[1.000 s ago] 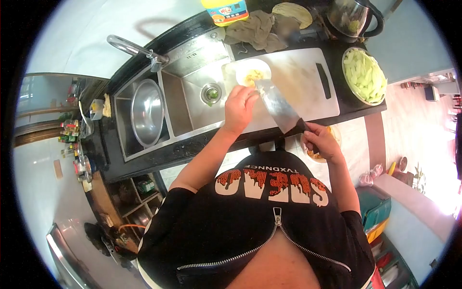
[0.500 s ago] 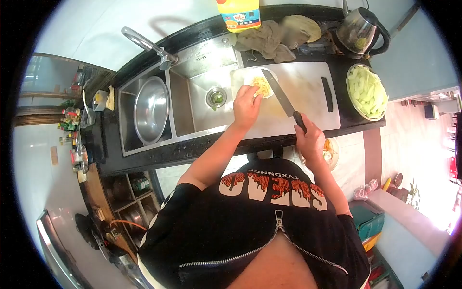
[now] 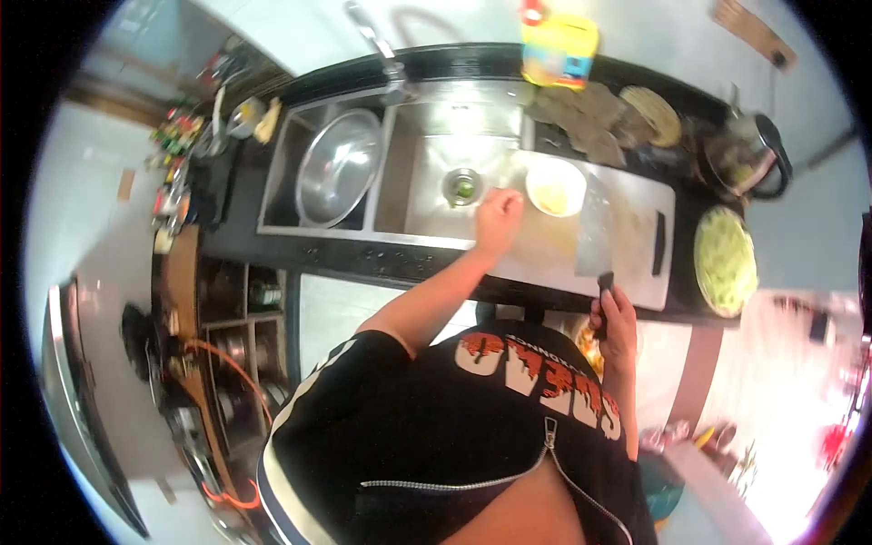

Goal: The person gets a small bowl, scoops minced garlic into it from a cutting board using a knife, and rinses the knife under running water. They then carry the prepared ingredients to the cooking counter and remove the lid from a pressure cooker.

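Right hand (image 3: 618,322) gripping the dark handle of a cleaver (image 3: 596,227), blade out over the white cutting board (image 3: 638,193); whether it touches the board, can't tell. Left hand (image 3: 500,218) blurred at the board's left end, fingers look curled, can't tell if closed or holding anything. White bowl (image 3: 543,166) with pale yellow pieces (image 3: 551,195) sits on the board's back left part, between left hand and blade, so it takes up the space there. Board's left end overlaps the sink (image 3: 420,154); green bits at the drain (image 3: 463,187). Big metal bowl (image 3: 340,168) fills most of the left basin, faucet (image 3: 371,36) behind. Back of worktop (image 3: 363,258) crowded: yellow bottle (image 3: 559,50) with red cap, crumpled grey-brown cloth (image 3: 586,118) just behind the board, round tan item (image 3: 652,113) beside the cloth, kettle (image 3: 747,154) at the back right corner. Oval dish of pale green slices (image 3: 725,262) right of board, near its slotted end, limits room on that side. Container (image 3: 586,336) below worktop edge, partly hidden by right hand and shirt (image 3: 436,409). Shelves (image 3: 238,291) and orange hose (image 3: 238,381) lower left.
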The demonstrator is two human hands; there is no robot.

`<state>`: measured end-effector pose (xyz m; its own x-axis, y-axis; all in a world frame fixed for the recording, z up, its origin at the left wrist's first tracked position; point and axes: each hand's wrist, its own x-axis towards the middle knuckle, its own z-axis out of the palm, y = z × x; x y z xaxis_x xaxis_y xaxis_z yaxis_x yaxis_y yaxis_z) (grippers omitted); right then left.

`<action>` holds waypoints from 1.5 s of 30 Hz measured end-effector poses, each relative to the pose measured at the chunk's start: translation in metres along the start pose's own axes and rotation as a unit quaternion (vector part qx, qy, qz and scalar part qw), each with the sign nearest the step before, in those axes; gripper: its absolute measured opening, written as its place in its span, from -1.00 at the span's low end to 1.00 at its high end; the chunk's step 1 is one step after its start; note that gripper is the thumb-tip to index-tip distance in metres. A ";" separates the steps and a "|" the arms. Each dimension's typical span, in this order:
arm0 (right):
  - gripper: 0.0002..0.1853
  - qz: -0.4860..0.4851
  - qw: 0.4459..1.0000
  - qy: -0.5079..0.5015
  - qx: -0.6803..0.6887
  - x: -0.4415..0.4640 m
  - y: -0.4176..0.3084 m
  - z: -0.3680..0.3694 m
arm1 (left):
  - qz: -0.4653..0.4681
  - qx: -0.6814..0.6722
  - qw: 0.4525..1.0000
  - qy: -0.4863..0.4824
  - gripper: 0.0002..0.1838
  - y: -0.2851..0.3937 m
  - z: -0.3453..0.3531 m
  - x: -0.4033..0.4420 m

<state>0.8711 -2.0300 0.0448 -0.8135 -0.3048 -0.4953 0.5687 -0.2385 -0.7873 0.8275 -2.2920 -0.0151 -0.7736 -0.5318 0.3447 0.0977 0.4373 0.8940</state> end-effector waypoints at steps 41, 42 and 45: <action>-0.83 0.081 0.996 0.032 -0.031 0.148 0.040 0.286 | 0.192 0.094 0.974 -0.069 -0.87 -0.160 -0.180 0.268; -0.83 0.084 0.995 0.036 -0.031 0.150 0.039 0.288 | 0.195 0.097 0.973 -0.075 -0.87 -0.162 -0.182 0.268; -0.84 0.098 0.994 0.034 -0.024 0.158 0.039 0.290 | 0.196 0.107 0.971 -0.091 -0.86 -0.162 -0.188 0.266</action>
<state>0.7999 -2.3546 0.0420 -0.6948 -0.2784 -0.6631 0.7120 -0.1360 -0.6889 0.7235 -2.6407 -0.0140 -0.8033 -0.1661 0.5719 0.2888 0.7311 0.6181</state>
